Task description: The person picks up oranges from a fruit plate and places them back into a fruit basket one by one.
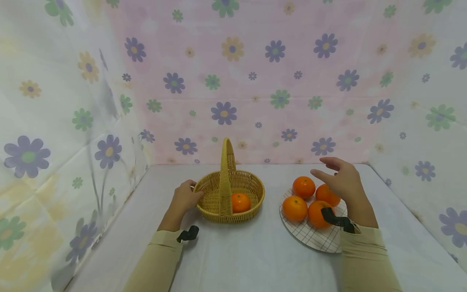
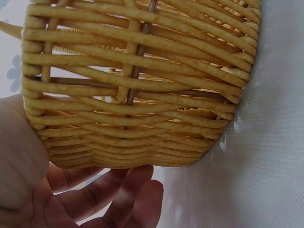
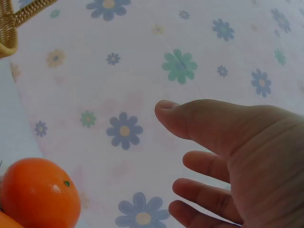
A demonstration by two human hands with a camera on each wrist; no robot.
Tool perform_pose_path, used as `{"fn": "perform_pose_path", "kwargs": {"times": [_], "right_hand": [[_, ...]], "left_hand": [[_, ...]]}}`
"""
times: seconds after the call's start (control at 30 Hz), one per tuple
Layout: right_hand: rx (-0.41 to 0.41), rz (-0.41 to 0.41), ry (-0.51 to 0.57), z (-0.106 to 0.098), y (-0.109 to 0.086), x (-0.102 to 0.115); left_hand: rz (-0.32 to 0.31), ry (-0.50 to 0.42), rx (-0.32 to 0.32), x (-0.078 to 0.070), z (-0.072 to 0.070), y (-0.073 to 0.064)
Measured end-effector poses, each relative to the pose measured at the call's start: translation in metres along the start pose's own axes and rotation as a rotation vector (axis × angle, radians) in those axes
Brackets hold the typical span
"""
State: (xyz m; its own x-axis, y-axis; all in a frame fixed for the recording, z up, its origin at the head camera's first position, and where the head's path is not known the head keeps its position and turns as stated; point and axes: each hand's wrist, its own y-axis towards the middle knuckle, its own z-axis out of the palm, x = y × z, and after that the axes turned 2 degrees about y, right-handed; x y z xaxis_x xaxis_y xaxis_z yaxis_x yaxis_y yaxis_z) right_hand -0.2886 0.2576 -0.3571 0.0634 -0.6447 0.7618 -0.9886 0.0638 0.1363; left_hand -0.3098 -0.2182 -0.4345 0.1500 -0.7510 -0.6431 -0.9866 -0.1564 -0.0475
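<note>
A yellow wicker basket (image 1: 209, 198) with a tall arched handle stands on the table, one orange (image 1: 241, 202) inside it. My left hand (image 1: 185, 197) holds the basket's left rim, thumb over the edge. In the left wrist view, the fingers (image 2: 137, 194) curl along the far side of the woven wall (image 2: 133, 90). Several oranges (image 1: 294, 208) lie on a round checked plate (image 1: 306, 237) at the right. Above the back right of that plate hovers my right hand (image 1: 344, 180), thumb and fingers apart, holding nothing. The right wrist view shows an orange (image 3: 40, 194) at lower left, apart from the hand.
A white cloth covers the table (image 1: 240, 255). Flowered fabric (image 1: 251, 81) hangs behind it and along both sides. Each wrist carries a small black camera mount (image 1: 189, 233). A stretch of tabletop separates basket and plate.
</note>
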Motion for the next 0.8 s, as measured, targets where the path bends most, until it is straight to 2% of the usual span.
{"fn": "perform_pose_path", "kwargs": {"times": [0.4, 0.8], "right_hand": [[0.035, 0.103, 0.057, -0.016, 0.001, -0.039], [0.158, 0.154, 0.054, -0.017, 0.006, -0.066]], "left_hand": [[0.008, -0.009, 0.0, 0.002, 0.0, 0.001], [-0.004, -0.026, 0.008, 0.002, 0.001, 0.002]]}}
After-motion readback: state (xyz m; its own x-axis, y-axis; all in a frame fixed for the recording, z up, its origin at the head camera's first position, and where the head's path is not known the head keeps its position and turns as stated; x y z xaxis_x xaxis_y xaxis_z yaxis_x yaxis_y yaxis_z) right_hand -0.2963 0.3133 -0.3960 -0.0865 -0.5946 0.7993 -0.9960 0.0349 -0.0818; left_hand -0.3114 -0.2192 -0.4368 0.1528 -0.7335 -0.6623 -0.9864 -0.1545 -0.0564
